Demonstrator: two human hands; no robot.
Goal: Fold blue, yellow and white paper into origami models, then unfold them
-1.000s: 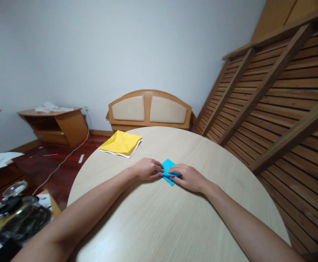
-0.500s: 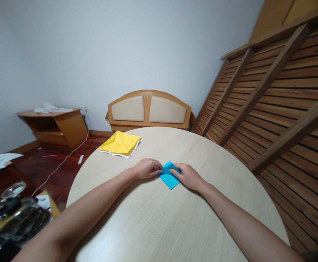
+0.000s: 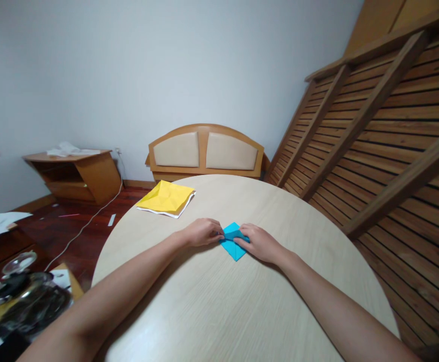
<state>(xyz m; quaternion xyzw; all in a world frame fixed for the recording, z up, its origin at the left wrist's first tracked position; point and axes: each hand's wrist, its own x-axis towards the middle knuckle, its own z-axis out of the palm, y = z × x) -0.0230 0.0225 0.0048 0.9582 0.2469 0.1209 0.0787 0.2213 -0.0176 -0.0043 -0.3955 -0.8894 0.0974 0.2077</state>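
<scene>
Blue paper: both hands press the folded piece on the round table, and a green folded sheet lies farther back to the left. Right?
Not quite. The sheet farther back is yellow, not green. The head view shows the left hand and right hand both on the folded blue paper on the round table.

Since half a second ago the right hand (image 3: pixel 259 243) slides its fingertips left across the blue paper (image 3: pixel 233 243), covering more of it near frame centre.
</scene>
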